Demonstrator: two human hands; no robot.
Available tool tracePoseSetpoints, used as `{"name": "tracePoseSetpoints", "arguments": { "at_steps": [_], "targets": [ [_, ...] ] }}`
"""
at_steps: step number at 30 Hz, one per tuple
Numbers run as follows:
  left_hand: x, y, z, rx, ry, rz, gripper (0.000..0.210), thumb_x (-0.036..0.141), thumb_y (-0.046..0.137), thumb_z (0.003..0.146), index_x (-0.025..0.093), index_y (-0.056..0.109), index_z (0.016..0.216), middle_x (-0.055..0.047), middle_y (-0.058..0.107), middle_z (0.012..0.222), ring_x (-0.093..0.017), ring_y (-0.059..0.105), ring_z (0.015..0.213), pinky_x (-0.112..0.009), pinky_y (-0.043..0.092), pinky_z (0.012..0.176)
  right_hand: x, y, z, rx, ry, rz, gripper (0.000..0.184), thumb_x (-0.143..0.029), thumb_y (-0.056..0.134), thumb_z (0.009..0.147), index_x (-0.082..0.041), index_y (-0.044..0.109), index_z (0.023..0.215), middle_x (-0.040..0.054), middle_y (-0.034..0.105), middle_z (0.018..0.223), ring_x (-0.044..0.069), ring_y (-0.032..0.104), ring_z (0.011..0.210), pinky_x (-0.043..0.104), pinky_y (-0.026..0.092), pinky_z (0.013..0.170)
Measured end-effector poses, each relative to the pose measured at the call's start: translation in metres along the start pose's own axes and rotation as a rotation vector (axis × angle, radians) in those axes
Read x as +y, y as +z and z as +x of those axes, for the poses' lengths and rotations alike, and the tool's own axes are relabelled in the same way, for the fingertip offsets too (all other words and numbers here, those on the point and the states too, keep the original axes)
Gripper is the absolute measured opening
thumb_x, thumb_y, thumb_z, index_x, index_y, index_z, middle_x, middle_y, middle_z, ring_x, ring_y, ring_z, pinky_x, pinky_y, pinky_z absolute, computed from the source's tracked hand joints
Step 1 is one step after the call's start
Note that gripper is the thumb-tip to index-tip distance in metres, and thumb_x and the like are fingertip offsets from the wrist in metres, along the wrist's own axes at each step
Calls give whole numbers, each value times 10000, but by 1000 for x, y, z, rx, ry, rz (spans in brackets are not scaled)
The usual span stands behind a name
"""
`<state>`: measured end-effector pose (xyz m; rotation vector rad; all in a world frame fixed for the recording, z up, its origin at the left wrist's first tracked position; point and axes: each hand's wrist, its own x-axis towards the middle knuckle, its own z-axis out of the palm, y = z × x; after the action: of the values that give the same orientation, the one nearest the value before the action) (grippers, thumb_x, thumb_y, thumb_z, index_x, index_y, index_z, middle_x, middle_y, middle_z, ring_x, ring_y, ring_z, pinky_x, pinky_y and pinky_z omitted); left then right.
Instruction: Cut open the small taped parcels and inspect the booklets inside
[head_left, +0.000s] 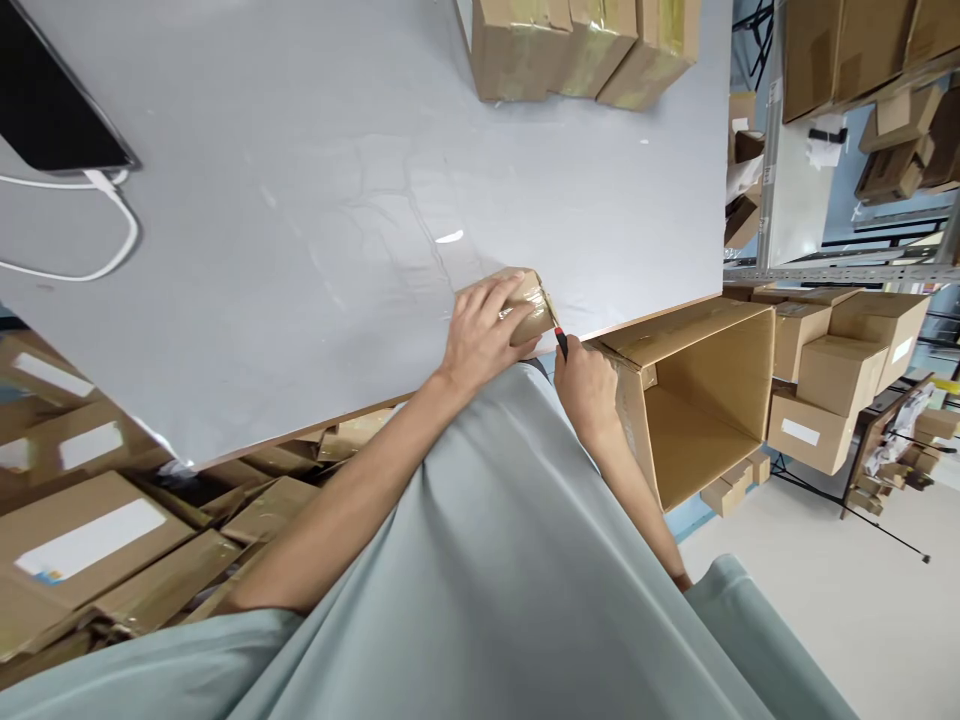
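Observation:
A small cardboard box [529, 300] with shiny clear tape lies at the near edge of the grey-white table [300, 250]. My left hand [486, 330] is wrapped over its left side and grips it. In my right hand [587, 385] is a thin tool with a red and black handle [560, 342], which looks like a utility knife. Its tip touches the right side of the box, along an edge. The blade itself is too small to make out clearly.
Three taped cardboard boxes [562, 50] stand at the table's far side. A black phone [52, 100] with a white cable [124, 235] lies at the left. An open carton [705, 400] sits right of the table. More boxes [90, 540] are piled below left; shelves [817, 190] stand at right.

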<state>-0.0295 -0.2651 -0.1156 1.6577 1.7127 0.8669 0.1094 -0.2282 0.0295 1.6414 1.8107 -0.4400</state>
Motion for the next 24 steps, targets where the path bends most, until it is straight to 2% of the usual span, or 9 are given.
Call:
{"name": "tracePoseSetpoints", "arguments": {
  "at_steps": [4,7,12,19,21,24],
  "targets": [
    [0,-4,1,13,-9,1,327,492,695,996,320,758,1266,-117,564,1691,-416,536,1506,-673,414,1194,1,-7,-7,34,-48,32,411,-364,345,1209,-194,690,1352,158,841,1063,328,826,950,364,572,789],
    [0,-4,2,15,-3,5,333,477,719,983,321,759,1275,-114,568,1687,-417,537,1504,-667,417,1193,-4,-8,-1,51,-78,76,389,-367,359,1211,-215,671,1387,137,844,1052,323,824,957,360,570,804],
    [1,-3,1,16,11,21,342,469,737,973,309,761,1273,-125,571,1684,-419,545,1500,-652,424,1189,-8,1,21,87,-41,63,400,-315,359,1200,-173,666,1415,184,838,1082,328,825,993,372,586,841],
    [-6,-12,5,29,-11,20,333,450,740,972,302,751,1270,-133,548,1702,-413,554,1491,-653,435,1192,42,-1,6,61,35,-5,358,-343,458,1168,-181,732,1333,202,832,1035,350,820,971,390,581,855],
    [-7,-15,4,12,-7,6,353,467,751,971,308,743,1286,-133,545,1705,-412,554,1498,-655,433,1206,54,7,18,124,26,56,394,-393,436,1179,-195,700,1394,181,832,1037,336,814,963,378,570,865],
    [-8,-22,-4,4,-4,-4,506,513,779,953,304,693,1405,-161,513,1725,-424,534,1531,-659,429,1230,58,31,62,222,56,145,441,-406,377,1193,-166,632,1461,175,824,1092,314,798,987,351,553,870]
  ]
}}
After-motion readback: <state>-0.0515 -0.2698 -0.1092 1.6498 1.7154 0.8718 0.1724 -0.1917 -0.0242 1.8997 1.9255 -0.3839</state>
